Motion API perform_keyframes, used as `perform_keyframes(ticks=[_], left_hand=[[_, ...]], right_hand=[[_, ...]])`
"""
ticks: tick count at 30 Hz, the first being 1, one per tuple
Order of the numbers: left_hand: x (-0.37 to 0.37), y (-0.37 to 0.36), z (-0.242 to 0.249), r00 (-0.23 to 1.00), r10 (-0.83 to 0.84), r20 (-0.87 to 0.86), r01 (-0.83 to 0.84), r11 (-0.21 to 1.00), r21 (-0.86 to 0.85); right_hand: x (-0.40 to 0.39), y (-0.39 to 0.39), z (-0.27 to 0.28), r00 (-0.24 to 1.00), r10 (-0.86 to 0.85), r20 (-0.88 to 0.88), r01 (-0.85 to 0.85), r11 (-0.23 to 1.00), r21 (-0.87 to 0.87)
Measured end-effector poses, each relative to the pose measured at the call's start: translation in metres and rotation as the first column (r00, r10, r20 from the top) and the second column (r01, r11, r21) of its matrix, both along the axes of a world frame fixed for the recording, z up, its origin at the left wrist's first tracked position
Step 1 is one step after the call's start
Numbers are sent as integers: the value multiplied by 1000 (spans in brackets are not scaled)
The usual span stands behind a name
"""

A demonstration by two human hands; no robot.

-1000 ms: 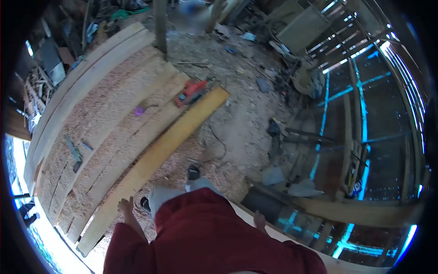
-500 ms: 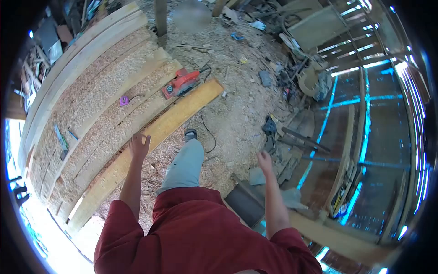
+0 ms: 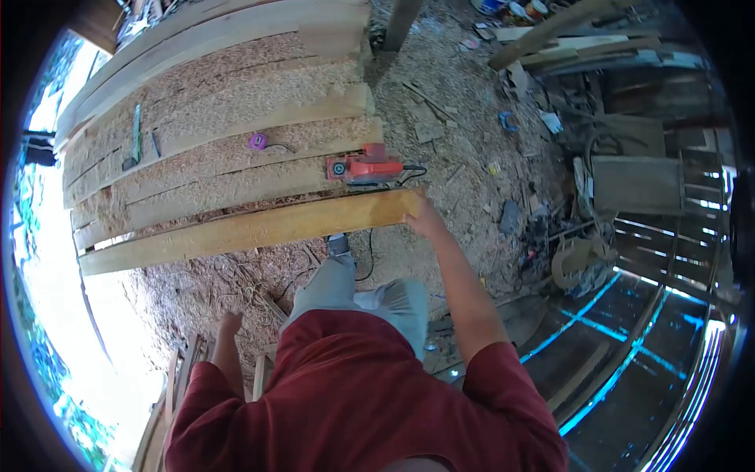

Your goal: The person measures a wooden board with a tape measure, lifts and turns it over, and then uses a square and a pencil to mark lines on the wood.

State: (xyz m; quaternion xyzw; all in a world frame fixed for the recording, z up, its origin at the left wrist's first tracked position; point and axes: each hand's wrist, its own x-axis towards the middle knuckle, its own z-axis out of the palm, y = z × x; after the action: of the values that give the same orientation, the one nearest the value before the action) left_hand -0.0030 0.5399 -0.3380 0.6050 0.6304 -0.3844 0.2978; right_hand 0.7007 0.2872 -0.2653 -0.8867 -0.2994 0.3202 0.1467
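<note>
My right hand [image 3: 425, 217] grips the right end of a long, smooth wooden plank [image 3: 259, 226], its fingers over the end. The plank lies along the near side of a row of boards strewn with shavings. Away from the plank, my left hand [image 3: 230, 323] hangs low beside my body above the littered floor; its fingers are too small and turned to make out. Just beyond the plank's right part, a red electric planer [image 3: 366, 167] rests on the boards with its black cord trailing off to the right.
A purple tape measure [image 3: 258, 141] lies on the boards [image 3: 291, 175]. Farther left are a green-handled tool [image 3: 136, 140] and a thin blue stick [image 3: 155, 144]. A wooden post [image 3: 401, 25] stands at the boards' far right. Scrap and debris cover the floor at right.
My left hand has left the plank's middle and dropped back toward my body. My right hand has come across to grip the plank's right end. The view has turned.
</note>
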Motion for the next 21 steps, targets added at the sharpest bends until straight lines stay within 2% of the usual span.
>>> perform_keyframes(ticks=[1,3,4,6,7,8,10,11,12,13,14,15,16,18,20,21], left_hand=[[28,-17,19,998,47,30,-48,998,32],[65,-49,20,971,87,223,-112,989,102],[85,-65,20,946,155,285,-193,975,108],[137,-101,31,881,239,408,-315,940,129],[164,-119,44,847,258,464,-364,919,153],[182,-143,49,839,298,455,-411,895,173],[211,-185,46,758,361,543,-532,824,195],[216,-209,45,736,410,539,-593,775,220],[223,-245,43,585,497,641,-723,677,136],[242,-284,38,402,553,730,-832,553,39],[265,-325,57,347,586,732,-887,458,54],[292,-363,96,153,622,768,-977,212,23],[325,-397,118,-38,599,800,-999,-42,-16],[370,-517,116,-145,408,902,-927,-374,20],[418,-672,99,-355,369,859,-755,-654,-31],[456,-728,110,-364,568,738,-769,-631,106]], right_hand=[[5,9,7,1000,20,-6,-20,1000,0],[23,31,20,958,262,112,-249,961,-117],[32,42,21,952,283,117,-270,956,-116],[51,65,16,932,361,14,-362,932,16],[61,77,12,917,399,14,-399,917,30],[70,88,5,872,486,63,-488,872,27],[90,116,-21,768,629,119,-637,768,57],[103,126,-46,737,675,20,-674,734,79],[111,138,-65,685,724,-79,-718,690,93],[114,154,-76,605,793,-72,-785,609,113],[116,164,-87,576,812,-94,-810,582,66],[120,175,-97,549,828,-115,-833,553,12],[124,186,-104,458,882,-115,-886,463,20],[118,194,-120,524,824,-213,-829,551,93],[111,202,-127,435,870,-232,-861,478,175],[107,206,-130,458,806,-374,-811,552,197]])
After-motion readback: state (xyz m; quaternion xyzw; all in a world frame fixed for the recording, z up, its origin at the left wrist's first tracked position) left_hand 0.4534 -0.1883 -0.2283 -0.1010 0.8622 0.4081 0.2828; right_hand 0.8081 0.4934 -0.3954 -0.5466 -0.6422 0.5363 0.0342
